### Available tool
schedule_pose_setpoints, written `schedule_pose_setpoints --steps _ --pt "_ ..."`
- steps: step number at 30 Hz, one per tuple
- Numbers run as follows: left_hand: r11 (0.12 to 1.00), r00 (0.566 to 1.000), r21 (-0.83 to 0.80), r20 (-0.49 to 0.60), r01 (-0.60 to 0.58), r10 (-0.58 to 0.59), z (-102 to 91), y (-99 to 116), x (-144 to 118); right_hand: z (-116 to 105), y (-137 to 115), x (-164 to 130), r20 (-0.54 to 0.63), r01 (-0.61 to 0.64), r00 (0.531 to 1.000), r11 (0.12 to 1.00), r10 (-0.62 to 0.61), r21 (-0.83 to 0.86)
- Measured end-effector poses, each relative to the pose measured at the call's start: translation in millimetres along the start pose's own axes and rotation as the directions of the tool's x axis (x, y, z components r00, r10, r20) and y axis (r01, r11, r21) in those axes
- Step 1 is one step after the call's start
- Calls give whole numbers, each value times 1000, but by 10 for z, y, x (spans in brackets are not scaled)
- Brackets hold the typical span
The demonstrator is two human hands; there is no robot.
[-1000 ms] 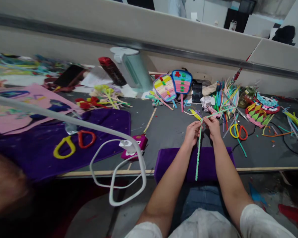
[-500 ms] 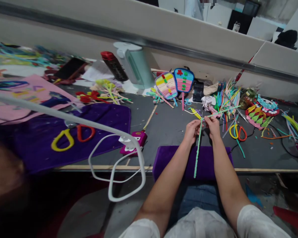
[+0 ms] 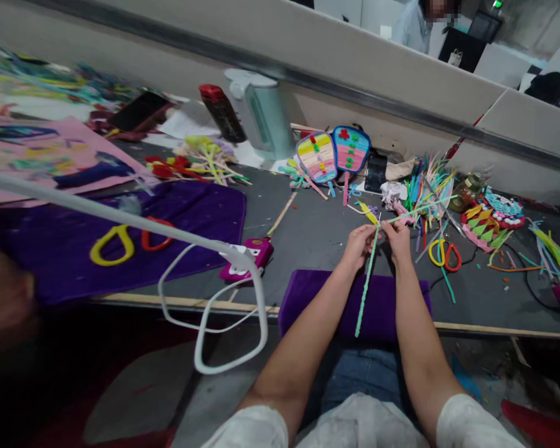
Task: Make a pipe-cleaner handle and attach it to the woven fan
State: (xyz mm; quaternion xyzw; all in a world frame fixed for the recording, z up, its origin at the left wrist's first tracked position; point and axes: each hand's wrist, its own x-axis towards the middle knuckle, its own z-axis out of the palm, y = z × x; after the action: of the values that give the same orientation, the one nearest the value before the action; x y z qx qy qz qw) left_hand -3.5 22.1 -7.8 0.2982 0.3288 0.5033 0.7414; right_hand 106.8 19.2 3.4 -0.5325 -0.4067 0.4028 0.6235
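Observation:
Between my two hands is a light-green pipe cleaner (image 3: 364, 292). A twisted length of it hangs down toward my lap, and another straight green length (image 3: 429, 208) sticks out to the upper right. My left hand (image 3: 360, 246) pinches it near the top of the hanging part. Close beside it, my right hand (image 3: 396, 239) grips the part where the straight length leaves. Both hands are above the dark tabletop, just beyond a folded purple cloth (image 3: 308, 292). Behind the fingertips lies a yellow strip (image 3: 368, 213).
Scissors with yellow and red handles (image 3: 445, 255) lie right of my hands. Bundled pipe cleaners (image 3: 429, 180), two fan-shaped crafts (image 3: 351, 149) and a kettle (image 3: 266, 118) stand behind. A pale looped frame (image 3: 261, 311) crosses the left, near a pink power strip (image 3: 249, 258).
The view has shifted slightly. The hanging end of the green pipe cleaner has swung a little to the left; both hands keep their pinch. A person shows more at the top.

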Motion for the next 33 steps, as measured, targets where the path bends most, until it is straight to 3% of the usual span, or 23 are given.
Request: schedule_pose_setpoints --steps 15,33 --pt "994 997 -83 20 74 -72 10 42 25 -14 75 31 17 39 999 997 -38 -70" --pt "1000 1000 -4 27 9 -9 12 37 -7 -8 34 7 34 49 998 998 -47 -50"
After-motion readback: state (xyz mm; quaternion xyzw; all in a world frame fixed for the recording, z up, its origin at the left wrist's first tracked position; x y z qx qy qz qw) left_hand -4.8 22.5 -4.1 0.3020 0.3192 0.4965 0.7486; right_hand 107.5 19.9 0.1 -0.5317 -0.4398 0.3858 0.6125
